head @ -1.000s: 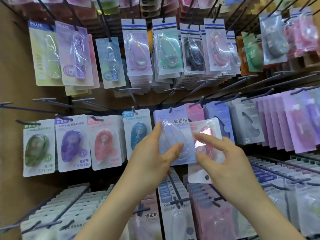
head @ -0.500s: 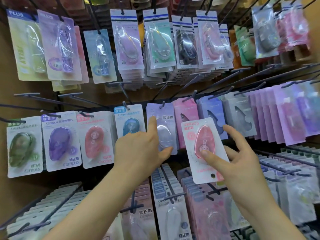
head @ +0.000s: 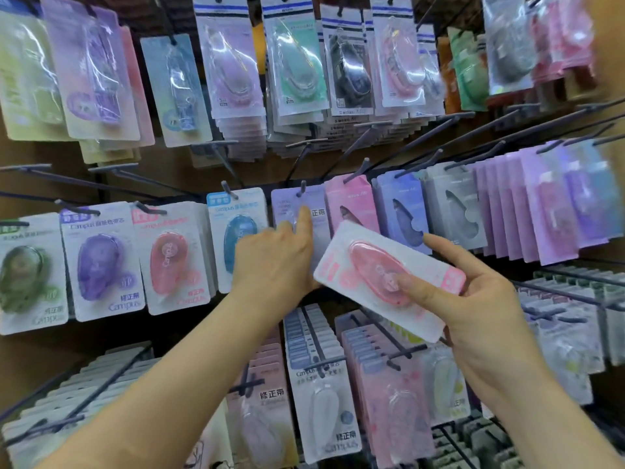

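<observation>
Pegboard point(head: 169, 170) ahead: right hand point(head: 473, 306) grips pink pack point(head: 365, 258), left hand point(head: 270, 262) touches lilac pack point(head: 287, 204).

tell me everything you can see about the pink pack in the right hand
The pink pack is a white card with pink print at both ends and a clear plastic blister over an oval pink correction tape dispenser. It looks sealed. It hangs on no hook and is tilted, its long side running from upper left to lower right. The right hand grips it, thumb on the blister, fingers behind the card.
</observation>
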A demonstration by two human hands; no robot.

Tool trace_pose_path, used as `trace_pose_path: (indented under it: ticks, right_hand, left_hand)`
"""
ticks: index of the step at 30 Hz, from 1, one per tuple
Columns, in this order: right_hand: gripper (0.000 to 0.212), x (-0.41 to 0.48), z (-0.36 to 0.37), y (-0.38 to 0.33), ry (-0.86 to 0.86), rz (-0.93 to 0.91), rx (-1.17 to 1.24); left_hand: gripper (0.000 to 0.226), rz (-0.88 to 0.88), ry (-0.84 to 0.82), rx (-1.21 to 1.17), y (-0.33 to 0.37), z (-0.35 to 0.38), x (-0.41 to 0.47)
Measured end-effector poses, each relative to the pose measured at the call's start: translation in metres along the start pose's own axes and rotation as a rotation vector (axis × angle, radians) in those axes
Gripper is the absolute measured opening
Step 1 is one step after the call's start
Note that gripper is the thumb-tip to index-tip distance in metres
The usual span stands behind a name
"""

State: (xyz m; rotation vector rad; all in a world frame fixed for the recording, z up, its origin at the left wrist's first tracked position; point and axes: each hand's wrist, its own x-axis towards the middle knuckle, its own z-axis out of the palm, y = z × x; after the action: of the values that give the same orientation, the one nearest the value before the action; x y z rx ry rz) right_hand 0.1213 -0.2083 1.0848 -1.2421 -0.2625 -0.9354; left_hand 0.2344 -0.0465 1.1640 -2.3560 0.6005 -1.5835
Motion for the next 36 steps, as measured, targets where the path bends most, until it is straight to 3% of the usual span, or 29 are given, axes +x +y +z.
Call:
trace_pose_path:
  ticks: [11, 14, 18, 21, 23, 25, 28, 31, 33, 36]
  right_hand:
    - [0.081, -0.009, 0.009, -0.023, 0.069, -0.145, 0.009]
    - [0.082, -0.012, 0.012, -0.029, 0.055, -0.169, 0.007]
    - [0.086, -0.017, 0.018, -0.034, 0.040, -0.199, -0.009]
    - [0.085, -0.020, 0.026, -0.033, 0.031, -0.226, -0.012]
    - [0.083, -0.021, 0.032, -0.033, 0.021, -0.240, 0.005]
    - [0.078, -0.023, 0.039, -0.031, 0.015, -0.245, 0.017]
    - [0.058, -0.025, 0.046, -0.026, 0.017, -0.274, -0.109]
    - [0.033, -0.027, 0.049, -0.018, -0.050, -0.319, -0.443]
    - [0.031, -0.029, 0.053, -0.014, -0.101, -0.287, -0.542]
    - [0.034, -0.032, 0.064, -0.013, -0.237, -0.164, -0.499]
  left_hand:
    - [0.085, 0.020, -0.150, -0.089, -0.011, 0.006, 0.012]
    - [0.064, -0.041, -0.126, -0.405, -0.017, -0.004, 0.003]
    - [0.030, -0.103, -0.057, -1.221, -0.012, -0.037, -0.029]
    - [0.057, -0.043, -0.258, -1.645, 0.004, -0.059, -0.064]
    - [0.076, 0.003, -0.335, -1.721, 0.014, -0.058, -0.081]
    - [0.081, -0.041, -0.314, -1.799, 0.019, -0.053, -0.092]
    - [0.076, -0.124, -0.225, -1.838, 0.017, -0.053, -0.101]
    - [0.064, -0.184, -0.133, -1.797, 0.007, -0.056, -0.106]
    - [0.061, -0.255, -0.073, -1.733, 0.000, -0.055, -0.111]
    - [0.055, -0.308, 0.053, -1.647, -0.008, -0.048, -0.118]
